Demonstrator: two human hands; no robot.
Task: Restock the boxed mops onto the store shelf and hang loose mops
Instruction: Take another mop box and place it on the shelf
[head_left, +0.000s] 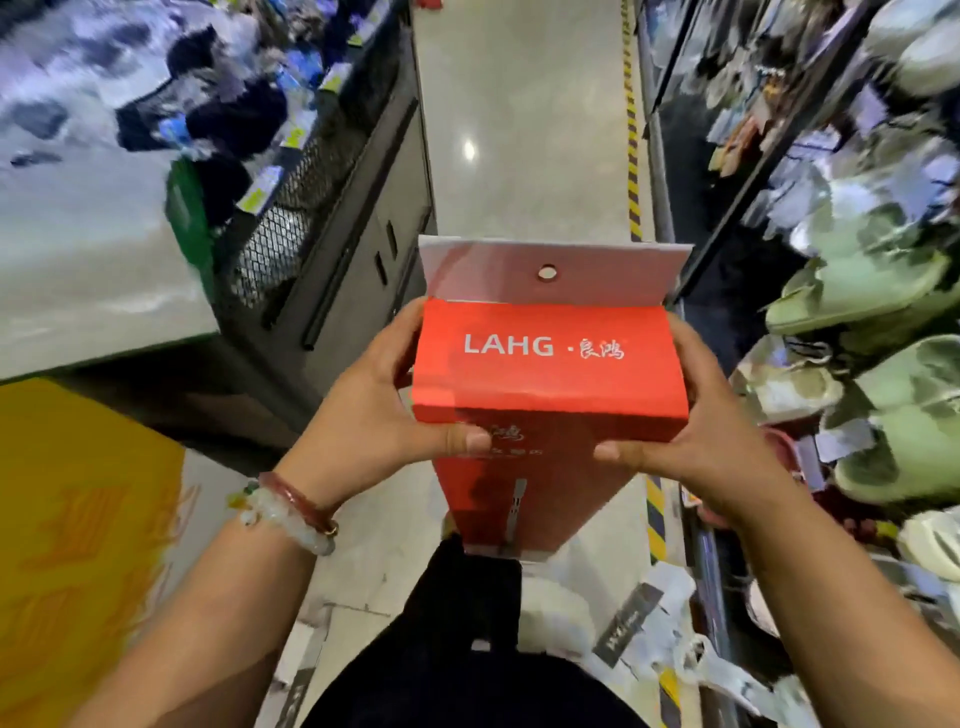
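A tall red mop box (550, 374) with white "LAHG" lettering stands upright in front of me, its top end toward the camera. A pale hang tab with a round hole sticks up behind the top. My left hand (374, 410) grips the box's left side, thumb across the front edge. My right hand (696, 431) grips the right side the same way. The box's lower end hangs above the floor near my dark trousers.
The shelf rack (779, 171) on the right carries pale green slippers (857, 291). A dark mesh display bin (291, 228) with packaged goods stands on the left. A yellow carton (78, 519) sits at lower left. Plastic bags and packaging (660, 623) lie on the aisle floor (519, 130).
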